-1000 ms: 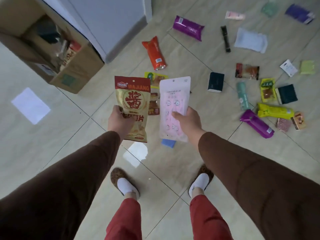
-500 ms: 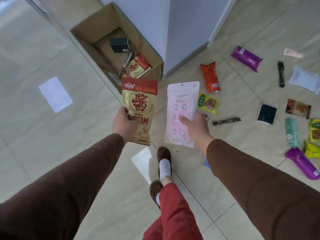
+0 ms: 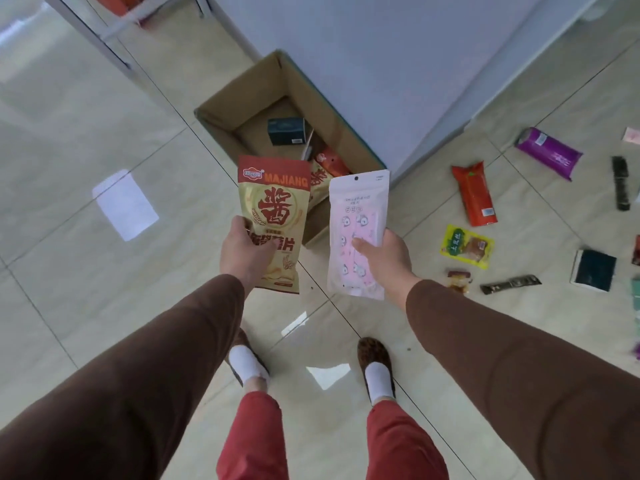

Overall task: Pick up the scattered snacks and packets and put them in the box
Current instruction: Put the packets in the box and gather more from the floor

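Note:
My left hand (image 3: 244, 252) grips a gold and red chip bag (image 3: 275, 216), held upright in front of me. A white and pink pouch (image 3: 356, 233) is held upright by my right hand (image 3: 384, 259). Both packets hang just in front of the open cardboard box (image 3: 228, 112), which stands on the floor against the wall corner. Inside the box lie a dark green small box (image 3: 285, 130) and a few red and gold packets (image 3: 329, 162). More snacks lie on the tiles to the right: an orange-red packet (image 3: 475, 194), a purple packet (image 3: 549, 153), a yellow-green packet (image 3: 467, 245).
A grey wall corner (image 3: 398, 81) rises behind the box. Right of me lie a dark flat box (image 3: 594, 270), a thin dark stick packet (image 3: 510, 284), a black bar (image 3: 620, 181) and a small red sweet (image 3: 459, 277). My slippered feet (image 3: 375, 368) stand on glossy tiles.
I have turned and stepped toward the box; it now lies straight ahead and closer. Both packets stay in my hands, and the scattered snacks have slid to the right of the view.

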Tool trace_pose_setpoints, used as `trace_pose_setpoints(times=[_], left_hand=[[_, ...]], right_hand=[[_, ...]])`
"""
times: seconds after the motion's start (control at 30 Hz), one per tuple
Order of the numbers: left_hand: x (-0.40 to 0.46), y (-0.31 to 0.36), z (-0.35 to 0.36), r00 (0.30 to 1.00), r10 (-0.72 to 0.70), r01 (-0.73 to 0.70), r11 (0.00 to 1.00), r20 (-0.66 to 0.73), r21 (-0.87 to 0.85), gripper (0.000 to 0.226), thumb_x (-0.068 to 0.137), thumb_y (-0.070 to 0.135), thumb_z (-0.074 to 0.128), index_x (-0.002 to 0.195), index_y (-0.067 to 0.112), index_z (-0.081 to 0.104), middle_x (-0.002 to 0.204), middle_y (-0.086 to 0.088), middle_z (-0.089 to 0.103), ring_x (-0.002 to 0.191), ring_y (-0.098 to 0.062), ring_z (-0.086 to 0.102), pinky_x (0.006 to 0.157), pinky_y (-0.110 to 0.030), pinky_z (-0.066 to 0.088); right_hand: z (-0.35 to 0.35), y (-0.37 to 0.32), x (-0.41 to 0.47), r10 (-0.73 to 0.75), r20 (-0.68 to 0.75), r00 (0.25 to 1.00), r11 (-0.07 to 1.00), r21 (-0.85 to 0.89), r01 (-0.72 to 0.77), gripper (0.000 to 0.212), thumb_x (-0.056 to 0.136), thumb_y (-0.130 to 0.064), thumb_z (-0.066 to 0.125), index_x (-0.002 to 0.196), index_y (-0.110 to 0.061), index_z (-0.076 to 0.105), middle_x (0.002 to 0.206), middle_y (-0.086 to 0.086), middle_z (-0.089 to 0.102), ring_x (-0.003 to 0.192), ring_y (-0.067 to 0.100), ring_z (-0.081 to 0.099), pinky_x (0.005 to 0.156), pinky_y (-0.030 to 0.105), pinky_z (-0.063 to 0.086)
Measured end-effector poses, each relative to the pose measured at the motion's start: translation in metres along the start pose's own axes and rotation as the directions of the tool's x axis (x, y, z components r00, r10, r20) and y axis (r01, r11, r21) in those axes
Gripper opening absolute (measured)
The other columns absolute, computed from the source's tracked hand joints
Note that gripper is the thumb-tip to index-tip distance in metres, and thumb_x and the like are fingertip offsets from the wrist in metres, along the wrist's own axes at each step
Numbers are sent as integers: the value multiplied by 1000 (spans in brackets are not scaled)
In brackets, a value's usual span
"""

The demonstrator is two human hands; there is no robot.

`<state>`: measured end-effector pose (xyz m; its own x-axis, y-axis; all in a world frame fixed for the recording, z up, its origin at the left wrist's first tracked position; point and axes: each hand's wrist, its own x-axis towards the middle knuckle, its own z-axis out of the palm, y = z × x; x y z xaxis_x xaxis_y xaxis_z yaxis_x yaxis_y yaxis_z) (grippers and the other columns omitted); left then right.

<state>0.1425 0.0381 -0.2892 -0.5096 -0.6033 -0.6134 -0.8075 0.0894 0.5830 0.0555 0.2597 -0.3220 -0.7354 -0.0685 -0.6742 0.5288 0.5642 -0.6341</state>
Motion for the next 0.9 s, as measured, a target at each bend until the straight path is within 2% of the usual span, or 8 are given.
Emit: trace_pose_setpoints(times=[0.1, 0.23, 0.33, 0.43, 0.6, 0.73, 0.8, 0.9], left_hand=[[35, 2, -34, 999, 18, -18, 1000, 33, -18, 33, 85, 20, 73, 110, 23, 50, 107, 6, 69, 88, -16, 70, 74, -43, 61], [72, 6, -79, 992, 61, -64, 998, 111, 27, 32, 87, 20, 70, 110, 23, 49, 105, 9, 67, 86, -13, 68, 71, -39, 61], [102, 13, -107, 985, 77, -87, 994, 154, 64, 31, 89, 20, 69, 111, 24, 48, 103, 9, 66, 83, -11, 67, 68, -36, 59], [134, 26, -124, 983, 75, -92, 992, 170, 90, 31, 89, 18, 69, 111, 23, 47, 106, 7, 66, 85, -14, 67, 68, -37, 60], [187, 57, -135, 979, 84, -111, 984, 185, 140, 33, 88, 15, 69, 112, 23, 48, 110, 5, 66, 92, -20, 68, 72, -39, 59], [232, 83, -132, 968, 111, -151, 974, 226, 167, 35, 88, 13, 70, 113, 24, 47, 112, 5, 64, 96, -19, 66, 76, -40, 58], [253, 96, -128, 962, 128, -169, 973, 240, 160, 36, 89, 11, 70, 114, 22, 48, 112, 4, 64, 97, -19, 65, 71, -36, 55], [283, 113, -122, 957, 143, -196, 960, 251, 201, 34, 89, 13, 70, 113, 20, 47, 109, 4, 63, 92, -16, 64, 62, -29, 53]], right_hand=[[35, -28, 5, 19, -39, 999, 1000, -4, -19, 20, 91, -31, 70, 106, -18, 65, 101, -2, 71, 88, 20, 68, 60, 25, 50], [75, -56, 8, 32, -91, 995, 999, 8, -31, 16, 92, -28, 70, 103, -18, 65, 92, -6, 69, 76, 8, 65, 51, 21, 43], [101, -72, 12, 62, -141, 988, 996, 73, -52, 16, 91, -27, 70, 103, -17, 67, 92, -5, 70, 81, 14, 68, 53, 22, 46], [122, -84, 23, 105, -169, 980, 990, 111, -87, 22, 90, -31, 71, 106, -16, 67, 97, -1, 72, 85, 19, 70, 59, 25, 52], [147, -103, 53, 179, -199, 963, 967, 217, -135, 29, 88, -35, 71, 110, -17, 66, 101, 1, 72, 90, 23, 70, 77, 40, 61], [162, -124, 81, 219, -199, 955, 943, 293, -156, 24, 91, -31, 70, 111, -19, 65, 100, -2, 71, 88, 18, 69, 68, 31, 56], [166, -133, 96, 232, -202, 952, 935, 315, -161, 21, 91, -31, 69, 109, -22, 65, 96, -6, 70, 88, 17, 69, 70, 32, 58], [171, -148, 112, 243, -197, 950, 928, 332, -168, 16, 94, -30, 66, 109, -26, 62, 90, -13, 66, 82, 9, 66, 60, 25, 53]])
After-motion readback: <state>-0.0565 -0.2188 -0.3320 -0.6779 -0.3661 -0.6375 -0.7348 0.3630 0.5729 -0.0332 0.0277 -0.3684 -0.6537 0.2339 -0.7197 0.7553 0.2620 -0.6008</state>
